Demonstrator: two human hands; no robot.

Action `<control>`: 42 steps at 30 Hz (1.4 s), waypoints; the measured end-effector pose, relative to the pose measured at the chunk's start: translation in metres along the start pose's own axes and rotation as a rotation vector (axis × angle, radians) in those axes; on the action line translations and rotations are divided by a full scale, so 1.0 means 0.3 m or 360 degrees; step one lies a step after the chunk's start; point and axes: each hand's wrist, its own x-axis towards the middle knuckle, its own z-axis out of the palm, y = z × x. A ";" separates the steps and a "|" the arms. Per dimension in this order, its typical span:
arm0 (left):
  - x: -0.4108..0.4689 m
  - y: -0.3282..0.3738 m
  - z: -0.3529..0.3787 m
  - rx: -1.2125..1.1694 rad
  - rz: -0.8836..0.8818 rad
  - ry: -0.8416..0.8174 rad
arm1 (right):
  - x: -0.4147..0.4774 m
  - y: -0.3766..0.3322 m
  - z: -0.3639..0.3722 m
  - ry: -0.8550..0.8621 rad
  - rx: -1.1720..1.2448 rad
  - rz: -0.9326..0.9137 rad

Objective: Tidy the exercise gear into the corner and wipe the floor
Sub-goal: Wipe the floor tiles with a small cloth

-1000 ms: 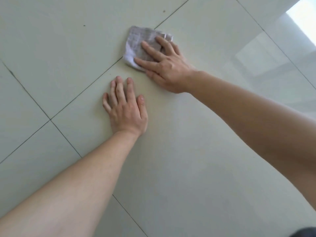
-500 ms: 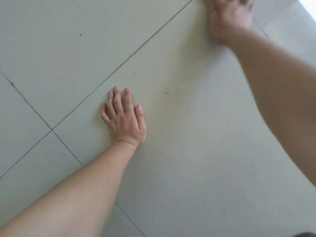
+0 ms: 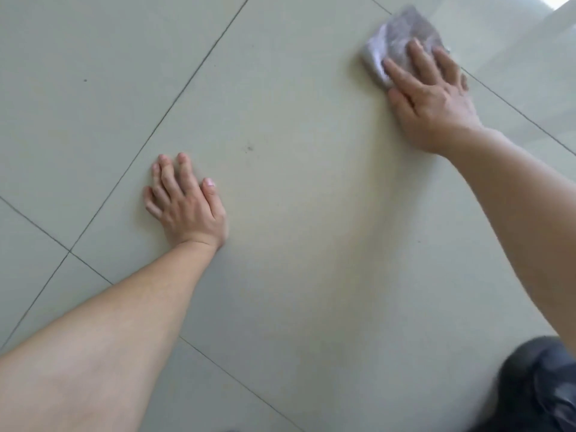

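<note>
A folded grey cloth [image 3: 396, 32] lies on the pale tiled floor [image 3: 296, 244] at the upper right. My right hand [image 3: 427, 92] presses flat on it with straight fingers, covering its near half. My left hand [image 3: 184, 204] rests palm down on the floor at centre left, fingers spread, holding nothing. A small dark speck [image 3: 249, 148] marks the tile between the two hands. No exercise gear is in view.
Dark grout lines [image 3: 174, 104] cross the tiles diagonally. A dark clothed knee [image 3: 542, 385] shows at the bottom right corner. Bright window glare [image 3: 561, 14] falls on the floor at the top right.
My right hand swept the cloth from near the left hand out to the upper right, and the cloth is back in view. The left hand stayed planted on the floor.
</note>
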 end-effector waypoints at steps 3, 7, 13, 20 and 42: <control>0.002 0.001 -0.004 0.0016 -0.0008 -0.0030 | -0.105 0.135 -0.017 0.0038 0.0109 0.0556; -0.002 0.013 -0.031 0.0072 0.0053 -0.0110 | -0.304 0.009 0.083 0.0122 0.0240 0.0784; 0.018 0.160 -0.143 0.0206 0.0390 -0.0294 | -0.637 -0.178 0.230 -0.0126 0.0042 -0.0105; -0.012 0.568 -0.178 0.0106 0.1013 -0.0536 | -0.598 0.327 0.033 -0.0236 -0.0036 0.0410; -0.001 1.282 -0.044 0.0452 0.0920 -0.0957 | 0.208 1.226 -0.402 -0.0485 -0.0054 0.0614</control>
